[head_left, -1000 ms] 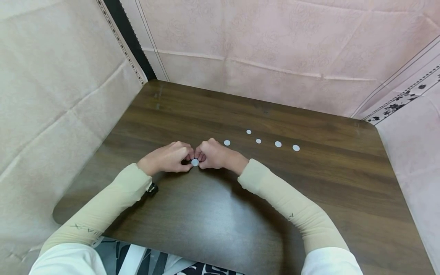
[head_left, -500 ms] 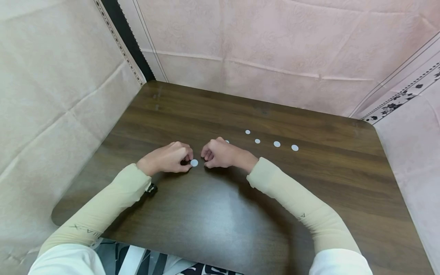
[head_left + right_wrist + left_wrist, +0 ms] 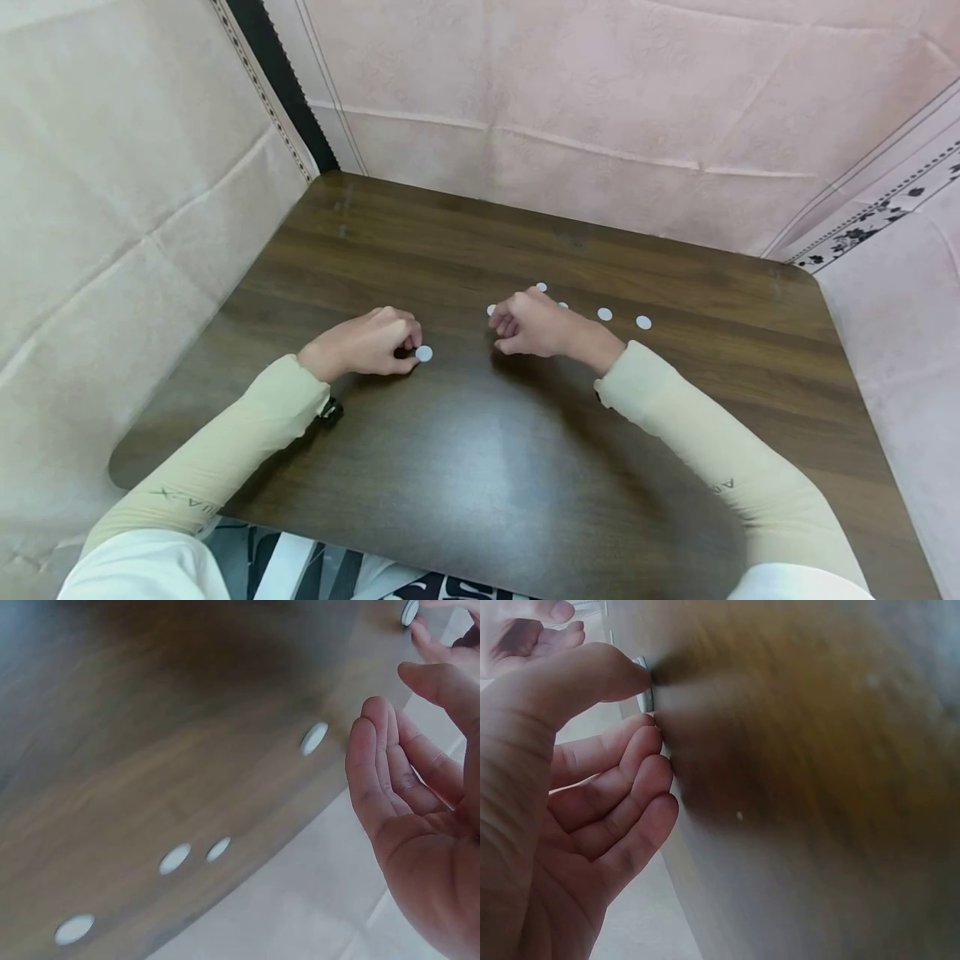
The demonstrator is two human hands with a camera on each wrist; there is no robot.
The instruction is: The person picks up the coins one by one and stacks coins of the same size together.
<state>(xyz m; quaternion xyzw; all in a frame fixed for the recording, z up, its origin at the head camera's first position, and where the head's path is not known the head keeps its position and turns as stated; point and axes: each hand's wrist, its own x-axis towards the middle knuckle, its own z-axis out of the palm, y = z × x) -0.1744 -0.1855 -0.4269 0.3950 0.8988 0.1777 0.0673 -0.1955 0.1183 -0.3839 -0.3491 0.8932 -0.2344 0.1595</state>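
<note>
Pale cloth (image 3: 600, 100) forms the background across the upper frame. The brown desk (image 3: 480, 467) fills the centre and lower frame. From my position, the two hands are well apart. The right hand (image 3: 543, 325), near the centre, has withdrawn from the left hand (image 3: 367, 343); its fingers curve loosely, thumb separate, holding nothing. The left hand, left of centre, keeps its position: thumb and forefinger appear to pinch the edge of the held disc (image 3: 424, 353) at the desk surface. Assessment: this white disc now depends on the left hand alone, and the right is free for other discs. Right of centre lie the outer disc (image 3: 643, 322) and the inner disc (image 3: 604, 314), both untouched. The near disc (image 3: 314, 739) lies just beside the right fingers; contact is absent in the right-wrist view. Smallest: two small discs (image 3: 218, 849), partly covered by the right hand in the head view.
</note>
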